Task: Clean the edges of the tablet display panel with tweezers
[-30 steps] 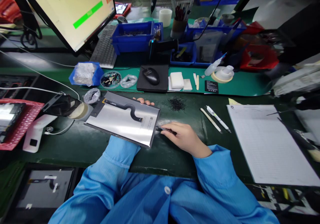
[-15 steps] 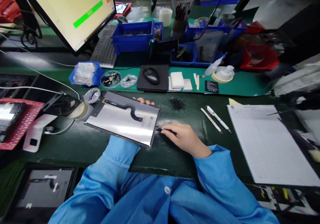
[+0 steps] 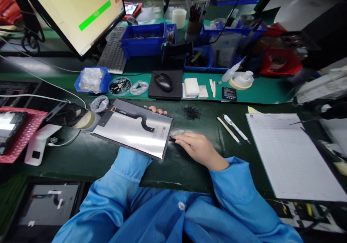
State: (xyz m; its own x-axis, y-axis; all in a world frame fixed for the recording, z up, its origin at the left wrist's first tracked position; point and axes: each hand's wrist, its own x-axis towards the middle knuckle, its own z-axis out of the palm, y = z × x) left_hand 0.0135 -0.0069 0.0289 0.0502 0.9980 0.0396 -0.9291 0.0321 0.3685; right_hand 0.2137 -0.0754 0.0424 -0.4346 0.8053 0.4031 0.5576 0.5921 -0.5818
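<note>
A tablet display panel, silver on its back with a black flex cable, is tilted above the dark green bench. My left hand holds it from beneath; only fingertips curl over the far edge, the rest is hidden under the panel. My right hand pinches a thin dark tool, perhaps tweezers, whose tip is at the panel's right edge. Just past the panel lies a pile of fine black scraps.
To the right lie a white pen, a beige stick and a lined paper sheet. Behind are a mouse, blue bins and a monitor. Another panel sits at lower left.
Almost everything is the same. My right hand has shifted very slightly at the panel's right edge, with the tool still in its fingers.
</note>
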